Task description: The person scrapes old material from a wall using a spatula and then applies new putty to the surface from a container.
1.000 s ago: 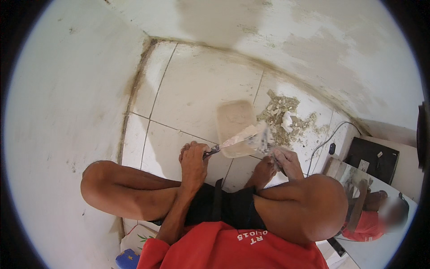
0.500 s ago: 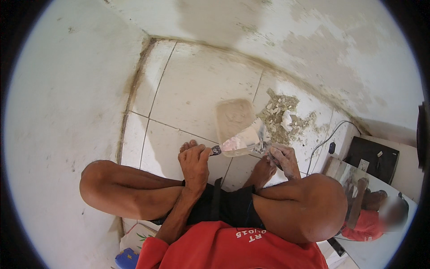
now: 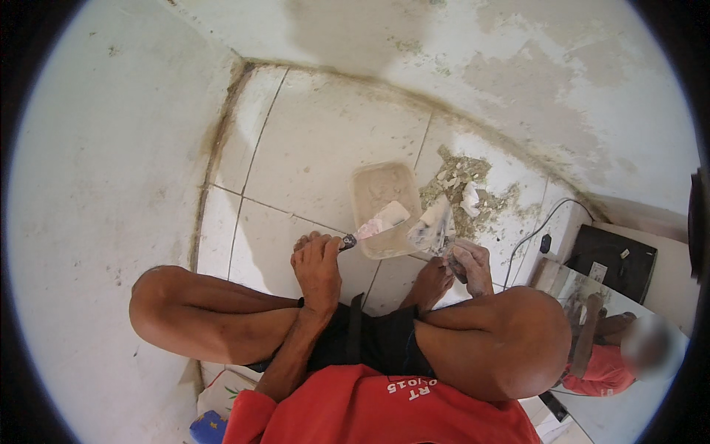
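My left hand (image 3: 318, 270) is closed round the dark handle of a putty knife (image 3: 381, 221), whose pinkish blade carries white putty near its tip. In my right hand (image 3: 472, 265) is a second, wider putty knife (image 3: 430, 231), its metal blade smeared with white. The two blades are apart, side by side. Beneath them a rectangular plastic tub (image 3: 360, 194) stands on the tiles, holding beige paste. White powder or putty coats the fingers of my right hand.
Scraped debris (image 3: 462, 181) lies to the right of the tub, with a crumpled white scrap (image 3: 470, 200). A cable (image 3: 529, 235) runs toward a black flat device (image 3: 612, 255). A mirror (image 3: 629, 311) leans at the right. Walls (image 3: 111, 185) meet the tiled floor at the far left corner.
The two blades, touching or overlapping before, have drawn apart. The right putty knife has turned more upright, and white putty now shows on its blade.
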Demonstrator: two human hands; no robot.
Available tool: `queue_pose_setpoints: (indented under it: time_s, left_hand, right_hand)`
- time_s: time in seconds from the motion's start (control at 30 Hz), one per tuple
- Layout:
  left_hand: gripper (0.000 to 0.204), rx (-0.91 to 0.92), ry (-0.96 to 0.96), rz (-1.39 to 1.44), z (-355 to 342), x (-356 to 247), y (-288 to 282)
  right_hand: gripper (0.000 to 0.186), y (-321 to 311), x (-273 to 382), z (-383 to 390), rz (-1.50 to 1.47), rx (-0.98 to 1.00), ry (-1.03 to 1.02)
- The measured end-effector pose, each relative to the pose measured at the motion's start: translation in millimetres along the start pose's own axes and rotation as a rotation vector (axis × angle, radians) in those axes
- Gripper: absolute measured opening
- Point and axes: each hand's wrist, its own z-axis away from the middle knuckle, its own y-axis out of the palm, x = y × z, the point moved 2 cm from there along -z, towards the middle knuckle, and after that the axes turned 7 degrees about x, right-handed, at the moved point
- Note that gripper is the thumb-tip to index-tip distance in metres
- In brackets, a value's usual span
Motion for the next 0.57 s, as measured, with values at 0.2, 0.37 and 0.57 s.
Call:
queue_pose_setpoints:
  time_s: [0.2,0.37,0.57]
  left_hand:
    - [0.037,0.433,-0.208,0.103,-21.7,-20.4,-11.9]
    - [0.046,0.669,-0.620,0.799,-21.7,-6.6,-1.7]
    - [0.071,0.356,-0.220,0.592,-33.7,-4.6,-64.0]
  right_hand:
    - [0.033,-11.5,22.1,-2.8,0.117,-0.086,-0.028]
    - [0.042,10.8,88.1,-38.1,0.312,-0.126,-0.208]
    - [0.031,7.1,179.9,-61.3,0.852,-0.226,-0.387]
